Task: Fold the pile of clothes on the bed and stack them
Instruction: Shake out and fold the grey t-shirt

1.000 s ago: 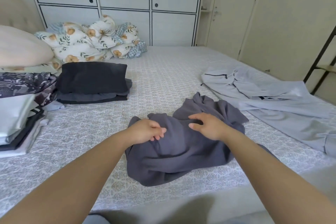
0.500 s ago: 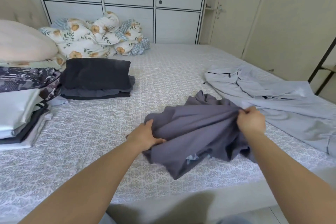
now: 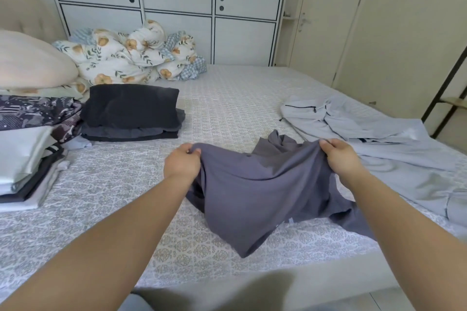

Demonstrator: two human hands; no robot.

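The grey-purple garment (image 3: 262, 192) hangs between my hands, lifted off the bed (image 3: 227, 108) along its upper edge while its lower part drapes down and rests on the patterned sheet just below my wrists. My left hand (image 3: 182, 162) pinches one end of that edge with curled fingers, and my right hand (image 3: 340, 156) grips the other end the same way; the two are held well apart, so the cloth between them is fairly taut but wrinkled. A bunched part of it sits just beyond my hands, toward the right one.

To do this step well, I judge I should shake it out and lay it flat on the sheet in front of me before making any fold. I cannot tell yet what kind of garment it is.

Past my right hand lies an unfolded pale blue garment (image 3: 374, 139), which I take to be next. Well off beyond my left hand sits a dark folded stack (image 3: 131, 111), and further left a taller stack of folded clothes (image 3: 27, 154).
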